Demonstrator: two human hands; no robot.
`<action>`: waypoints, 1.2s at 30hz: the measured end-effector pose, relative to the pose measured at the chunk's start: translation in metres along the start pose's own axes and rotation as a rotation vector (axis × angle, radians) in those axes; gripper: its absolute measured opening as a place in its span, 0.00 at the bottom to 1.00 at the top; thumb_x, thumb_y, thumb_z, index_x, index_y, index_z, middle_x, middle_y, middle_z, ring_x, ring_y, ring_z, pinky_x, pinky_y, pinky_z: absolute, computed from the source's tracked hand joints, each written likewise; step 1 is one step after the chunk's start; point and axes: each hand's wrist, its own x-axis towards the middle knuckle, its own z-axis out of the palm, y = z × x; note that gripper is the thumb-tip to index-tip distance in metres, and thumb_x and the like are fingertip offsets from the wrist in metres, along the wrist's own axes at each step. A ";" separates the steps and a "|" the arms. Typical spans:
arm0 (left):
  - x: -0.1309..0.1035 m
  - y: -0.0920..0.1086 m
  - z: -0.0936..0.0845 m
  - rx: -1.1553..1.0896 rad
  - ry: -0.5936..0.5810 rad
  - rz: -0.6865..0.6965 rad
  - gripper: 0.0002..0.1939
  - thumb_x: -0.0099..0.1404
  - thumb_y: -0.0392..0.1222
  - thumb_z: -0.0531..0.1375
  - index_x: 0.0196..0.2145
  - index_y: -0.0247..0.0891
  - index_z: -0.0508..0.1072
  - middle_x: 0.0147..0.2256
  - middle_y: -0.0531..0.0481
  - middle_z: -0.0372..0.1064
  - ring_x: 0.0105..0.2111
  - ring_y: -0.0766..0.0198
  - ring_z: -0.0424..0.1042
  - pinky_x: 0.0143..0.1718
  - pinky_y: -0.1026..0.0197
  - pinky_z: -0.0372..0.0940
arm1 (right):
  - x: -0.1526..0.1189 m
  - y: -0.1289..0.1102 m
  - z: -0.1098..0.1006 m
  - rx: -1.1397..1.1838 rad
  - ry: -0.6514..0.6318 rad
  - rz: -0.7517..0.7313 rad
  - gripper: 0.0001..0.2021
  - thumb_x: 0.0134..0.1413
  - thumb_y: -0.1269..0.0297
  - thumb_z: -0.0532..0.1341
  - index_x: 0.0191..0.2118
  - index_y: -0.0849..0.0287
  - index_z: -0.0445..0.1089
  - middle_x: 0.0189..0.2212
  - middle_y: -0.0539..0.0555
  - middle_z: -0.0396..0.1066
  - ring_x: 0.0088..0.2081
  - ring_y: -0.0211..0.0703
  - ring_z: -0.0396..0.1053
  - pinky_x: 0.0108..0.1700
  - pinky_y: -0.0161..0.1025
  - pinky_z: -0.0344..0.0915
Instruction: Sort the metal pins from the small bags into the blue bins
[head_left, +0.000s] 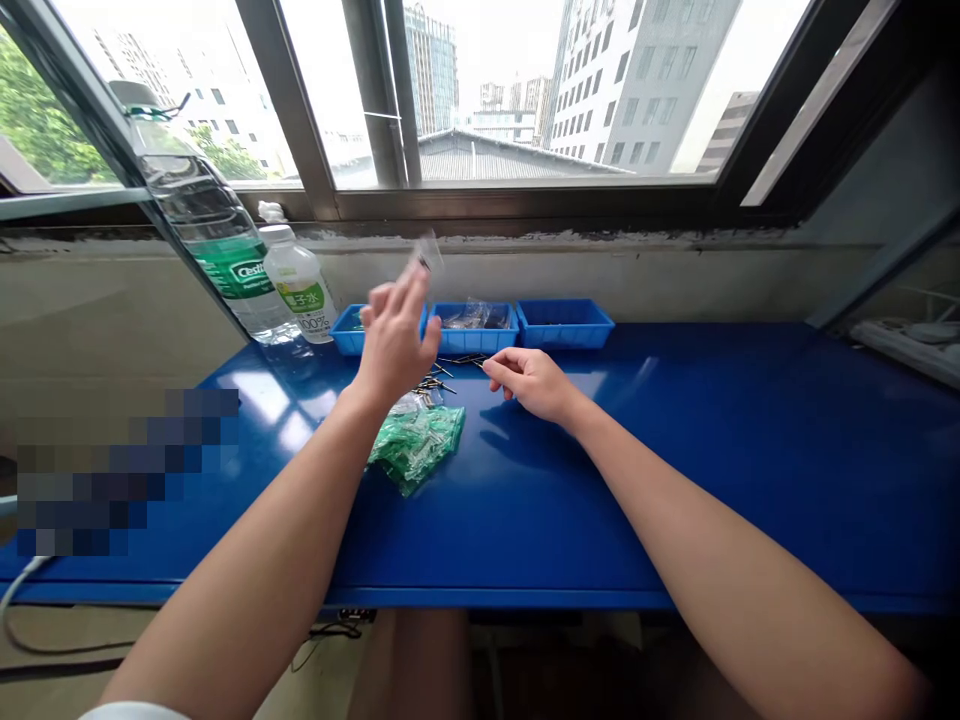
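over the left and middle trays at the back of the table, a small clear plastic bag (431, 255) with something dark in it is at the fingertips of the raised left hand (394, 340). the hand is blurred: its fingers lie roughly together and the thumb stands apart, so i cannot tell whether the bag is gripped or loose. lower and to the right, the right hand (538, 383) has thumb and forefinger pressed together, and they seem to pinch the end of a slim dark metal rod (477, 362) just above the table. near it, between the two hands, lies a loose scatter of thin dark-and-gold metal rods (435, 384), and in front of them a crumpled heap of green-tinted clear plastic bags (420, 440).

as far as i can judge, the work is partway along: clear packets (476, 314) already sit in the middle blue plastic tray (478, 340), while the scattered rods still lie unpacked and the heap remains on the table. the left blue plastic tray (349, 342) shows a bit of green inside, partly hidden by the hand; the right blue plastic tray (566, 337) holds only tiny dark specks that i cannot make out.

farther left stand a small bottle with a white cap (300, 285) and a large clear bottle with a green label (232, 262). all rest on a glossy blue table (570, 500) below a dark-framed window (525, 203).
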 end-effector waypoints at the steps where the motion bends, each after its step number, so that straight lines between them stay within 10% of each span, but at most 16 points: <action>1: -0.001 -0.003 0.003 0.040 -0.150 0.011 0.33 0.64 0.43 0.53 0.65 0.42 0.53 0.65 0.44 0.51 0.62 0.45 0.52 0.59 0.41 0.51 | 0.000 0.001 0.000 -0.002 -0.010 0.000 0.17 0.55 0.50 0.58 0.32 0.61 0.70 0.27 0.53 0.73 0.24 0.34 0.64 0.26 0.31 0.60; 4: -0.002 -0.012 0.010 0.088 -0.385 0.019 0.27 0.62 0.40 0.52 0.59 0.44 0.65 0.62 0.45 0.57 0.59 0.46 0.57 0.58 0.40 0.53 | 0.001 0.001 0.000 -0.002 -0.022 0.013 0.17 0.55 0.49 0.58 0.33 0.61 0.70 0.27 0.53 0.73 0.24 0.34 0.64 0.24 0.31 0.59; 18: 0.004 -0.052 -0.003 -0.053 -0.487 -0.039 0.13 0.54 0.39 0.57 0.35 0.42 0.80 0.35 0.48 0.78 0.37 0.53 0.75 0.38 0.59 0.68 | -0.002 -0.003 -0.001 -0.093 -0.041 0.016 0.12 0.50 0.57 0.62 0.33 0.61 0.74 0.29 0.54 0.75 0.29 0.40 0.70 0.29 0.34 0.65; 36: -0.006 -0.027 0.026 0.072 -0.550 0.099 0.16 0.63 0.40 0.51 0.40 0.40 0.79 0.46 0.42 0.73 0.49 0.46 0.67 0.49 0.45 0.61 | -0.005 0.000 -0.001 -0.373 -0.085 -0.103 0.08 0.52 0.59 0.61 0.34 0.58 0.73 0.29 0.53 0.76 0.30 0.41 0.71 0.30 0.35 0.64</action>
